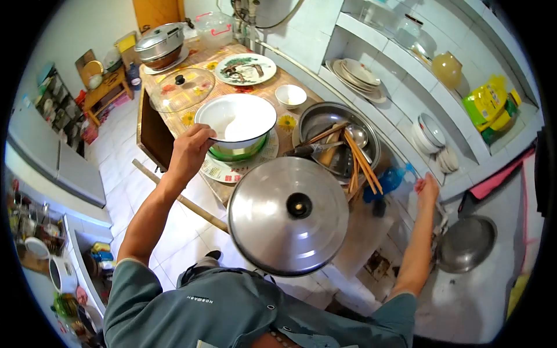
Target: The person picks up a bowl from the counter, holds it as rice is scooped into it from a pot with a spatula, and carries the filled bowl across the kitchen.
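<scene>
My left hand (194,149) grips the near left rim of a white enamel bowl (241,116) with a dark edge. The bowl sits over a green-rimmed container (239,154) on a round patterned mat (267,152). Out to the right, my right hand (427,189) is raised beside a blue bottle (390,181), its fingers curled together; whether they hold anything is too small to make out. Between my arms is a large domed steel lid (267,214) with a black knob. Behind it a steel basin (371,124) holds chopsticks, a ladle and other utensils.
On the table stand a glass lid (194,93), a painted plate (246,69), a small white bowl (290,96) and a lidded pot (159,46). Wall shelves (406,64) with dishes run along the right. A metal bowl (467,243) lies at the lower right. A wooden handle (191,204) sticks out left of the steel lid.
</scene>
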`<state>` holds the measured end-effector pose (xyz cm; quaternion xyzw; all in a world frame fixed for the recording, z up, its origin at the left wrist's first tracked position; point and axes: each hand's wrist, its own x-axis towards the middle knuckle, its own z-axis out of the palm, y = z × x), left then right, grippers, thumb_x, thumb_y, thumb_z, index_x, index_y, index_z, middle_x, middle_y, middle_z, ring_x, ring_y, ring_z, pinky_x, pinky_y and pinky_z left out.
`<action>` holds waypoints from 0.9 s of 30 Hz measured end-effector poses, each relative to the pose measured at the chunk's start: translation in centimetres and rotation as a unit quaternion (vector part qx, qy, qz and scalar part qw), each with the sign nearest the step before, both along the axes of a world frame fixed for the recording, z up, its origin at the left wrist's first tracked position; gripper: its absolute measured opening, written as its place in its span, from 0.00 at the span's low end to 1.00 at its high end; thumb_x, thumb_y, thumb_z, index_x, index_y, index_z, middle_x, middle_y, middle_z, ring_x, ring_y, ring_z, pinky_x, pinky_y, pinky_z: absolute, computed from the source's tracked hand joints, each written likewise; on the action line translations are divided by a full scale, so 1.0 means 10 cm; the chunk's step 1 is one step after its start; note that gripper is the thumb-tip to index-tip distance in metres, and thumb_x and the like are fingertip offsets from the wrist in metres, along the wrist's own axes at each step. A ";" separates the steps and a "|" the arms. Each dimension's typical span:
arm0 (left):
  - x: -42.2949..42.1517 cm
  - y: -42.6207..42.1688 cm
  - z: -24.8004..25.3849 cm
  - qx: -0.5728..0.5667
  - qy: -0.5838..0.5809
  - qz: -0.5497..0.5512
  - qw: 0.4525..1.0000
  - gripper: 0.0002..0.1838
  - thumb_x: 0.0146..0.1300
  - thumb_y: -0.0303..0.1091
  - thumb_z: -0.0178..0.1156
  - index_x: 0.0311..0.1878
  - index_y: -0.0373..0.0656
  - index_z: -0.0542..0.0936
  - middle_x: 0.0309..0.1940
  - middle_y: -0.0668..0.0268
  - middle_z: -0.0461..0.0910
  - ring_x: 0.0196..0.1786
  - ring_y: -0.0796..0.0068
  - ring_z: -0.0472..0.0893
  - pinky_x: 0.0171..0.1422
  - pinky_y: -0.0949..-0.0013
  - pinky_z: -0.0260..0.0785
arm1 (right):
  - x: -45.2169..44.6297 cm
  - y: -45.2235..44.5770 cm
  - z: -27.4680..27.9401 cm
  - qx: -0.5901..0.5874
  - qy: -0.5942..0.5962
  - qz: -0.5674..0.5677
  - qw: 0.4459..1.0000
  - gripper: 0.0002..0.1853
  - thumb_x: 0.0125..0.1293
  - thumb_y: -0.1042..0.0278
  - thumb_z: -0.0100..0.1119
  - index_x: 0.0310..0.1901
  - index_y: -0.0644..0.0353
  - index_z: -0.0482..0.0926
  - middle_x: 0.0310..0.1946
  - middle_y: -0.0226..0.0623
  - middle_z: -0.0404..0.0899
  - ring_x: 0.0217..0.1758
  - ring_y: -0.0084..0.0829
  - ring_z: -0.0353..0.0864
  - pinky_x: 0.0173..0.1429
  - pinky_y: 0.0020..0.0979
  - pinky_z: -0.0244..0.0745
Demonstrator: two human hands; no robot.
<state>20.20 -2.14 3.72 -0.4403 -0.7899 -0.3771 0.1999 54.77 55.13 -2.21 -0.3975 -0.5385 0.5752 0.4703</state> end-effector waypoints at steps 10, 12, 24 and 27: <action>-0.41 -0.20 0.33 0.149 0.098 -0.246 0.953 0.16 0.43 0.12 0.61 0.36 0.40 0.81 0.38 0.60 0.80 0.38 0.63 0.81 0.41 0.68 0.75 | 1.36 -5.15 -1.95 -0.261 0.042 -0.271 0.926 0.08 0.64 0.66 0.59 0.42 0.56 0.76 0.20 0.34 0.75 0.16 0.25 0.72 0.21 0.28 0.72; -0.34 -0.33 0.38 0.157 0.093 -0.316 0.931 0.17 0.42 0.11 0.59 0.36 0.40 0.81 0.37 0.59 0.80 0.38 0.62 0.81 0.41 0.68 0.75 | 1.21 -6.36 -2.00 -0.331 0.086 -0.332 0.879 0.09 0.63 0.66 0.60 0.43 0.56 0.75 0.22 0.35 0.77 0.20 0.27 0.75 0.25 0.29 0.75; 1.21 -1.52 -0.02 0.108 0.066 -0.806 0.579 0.10 0.48 0.16 0.61 0.35 0.38 0.81 0.37 0.55 0.79 0.37 0.56 0.79 0.41 0.63 0.73 | -0.11 -9.10 -0.04 0.009 0.245 -0.159 0.956 0.42 0.67 0.40 0.49 0.74 0.47 0.42 0.40 0.42 0.78 0.34 0.30 0.79 0.47 0.32 0.77; 1.69 -2.13 -0.30 0.064 0.049 -0.878 0.472 0.11 0.48 0.15 0.59 0.36 0.39 0.80 0.37 0.55 0.79 0.36 0.57 0.78 0.41 0.63 0.72 | -0.13 -9.91 0.00 -0.025 0.193 -0.314 0.929 0.33 0.70 0.47 0.47 0.70 0.53 0.53 0.39 0.40 0.77 0.34 0.27 0.80 0.45 0.31 0.77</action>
